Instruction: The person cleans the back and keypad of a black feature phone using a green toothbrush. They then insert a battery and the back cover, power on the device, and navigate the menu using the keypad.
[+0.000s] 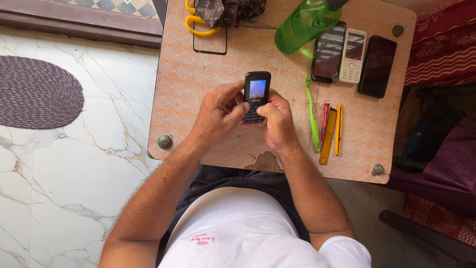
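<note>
Both hands grasp a small black keypad phone point(256, 96) (screen lit) above the table point(198, 99): left hand point(220, 113) and right hand point(275, 121) wrapped around its lower half. Just right of the phone lies a green toothbrush point(312, 114).

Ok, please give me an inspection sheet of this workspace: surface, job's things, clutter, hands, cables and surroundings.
Surface: small table with orange patterned top, worn patch at the near edge.
Job's things: black keypad phone, screen lit, held over the table.
Clutter: green bottle lying down; three phones in a row; green toothbrush; red screwdriver; two yellow tools; screen glass; yellow scissors partly under a dark cloth.
Hands: left hand and right hand both hold the keypad phone, thumbs on its keys.
Cables: nothing seen.
Surroundings: marble floor, oval rug, red and purple fabric at the right.
</note>
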